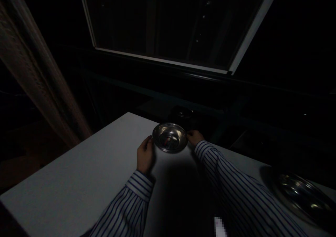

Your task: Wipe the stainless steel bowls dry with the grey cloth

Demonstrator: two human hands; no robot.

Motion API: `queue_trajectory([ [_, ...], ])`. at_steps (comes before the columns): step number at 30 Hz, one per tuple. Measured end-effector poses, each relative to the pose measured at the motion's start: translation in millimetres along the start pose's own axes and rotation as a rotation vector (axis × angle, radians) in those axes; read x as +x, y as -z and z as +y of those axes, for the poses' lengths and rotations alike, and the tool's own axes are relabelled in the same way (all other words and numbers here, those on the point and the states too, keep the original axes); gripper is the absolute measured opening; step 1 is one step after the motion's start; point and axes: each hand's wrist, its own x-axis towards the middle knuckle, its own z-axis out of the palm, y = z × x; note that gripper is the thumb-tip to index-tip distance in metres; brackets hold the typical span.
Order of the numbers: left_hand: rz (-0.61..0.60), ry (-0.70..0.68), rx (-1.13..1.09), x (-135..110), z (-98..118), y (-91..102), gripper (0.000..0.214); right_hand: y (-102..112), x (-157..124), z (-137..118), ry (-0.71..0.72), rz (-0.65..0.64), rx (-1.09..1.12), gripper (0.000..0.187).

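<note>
Steel bowl (179,139) pinched by right hand (195,137), left hand (145,155) at opposite rim, grip unclear, dish (301,192) beside right sleeve (231,177), curtain (39,67) left.

Far-edge bowl (177,138): metal, polished, smooth, mirror-like inside. Dish (307,195) at right: also shiny metal, strong highlights. Desk (99,167): smooth, mostly matt top, material unclear. Left sleeve (123,205) and right sleeve (236,181): woven cloth, matt, soft creases. Curtain (39,69) at far left: cloth, matt, rough-textured folds. Far window pane (170,23): glossy, glass-like, small glints. Its frame (162,60): smooth, metal or plastic, can't tell. Dark object (181,112) past desk: glossy rim, material unclear.
</note>
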Motion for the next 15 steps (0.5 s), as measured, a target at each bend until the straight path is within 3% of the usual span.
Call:
queue_trajectory([
  [9,-0.002,0.091,-0.151,2.8,4.1,-1.4,0.039,-1.8,3.1,2.0,-0.031,-0.004,0.045,0.029],
  [15,-0.03,0.041,0.058,3.4,7.8,0.3,0.035,-1.4,5.4,1.7,-0.053,0.008,0.141,0.022],
])
